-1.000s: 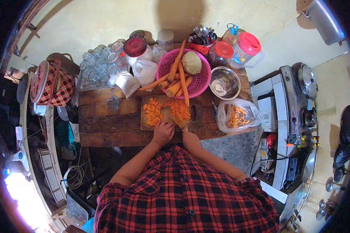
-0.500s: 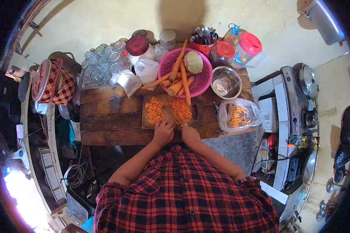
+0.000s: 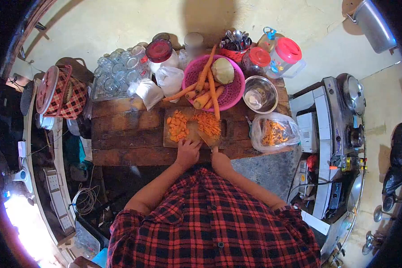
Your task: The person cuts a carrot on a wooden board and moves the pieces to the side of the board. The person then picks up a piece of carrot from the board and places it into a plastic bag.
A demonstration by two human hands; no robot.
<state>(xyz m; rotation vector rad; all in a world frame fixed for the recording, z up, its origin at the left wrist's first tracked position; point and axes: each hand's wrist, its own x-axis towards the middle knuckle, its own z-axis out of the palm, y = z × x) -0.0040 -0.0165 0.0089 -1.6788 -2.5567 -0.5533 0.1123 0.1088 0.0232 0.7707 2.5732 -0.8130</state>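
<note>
A wooden cutting board lies at the near edge of the table. Sliced carrot pieces are heaped on its left half, and thin carrot strips on its right. My left hand rests on the board's near edge, fingers curled down beside the slices; whatever is under the fingertips is hidden. In my right hand is the handle of a knife, its blade pointing up and left over the board, close to the strips.
Behind the board stands a pink basket with whole carrots and a cabbage. To the right are a steel bowl and a plastic bag of carrot pieces. Glass jars and white bags sit at back left.
My right hand and the knife have shifted slightly down and to the right. My left hand stays in nearly the same place.
</note>
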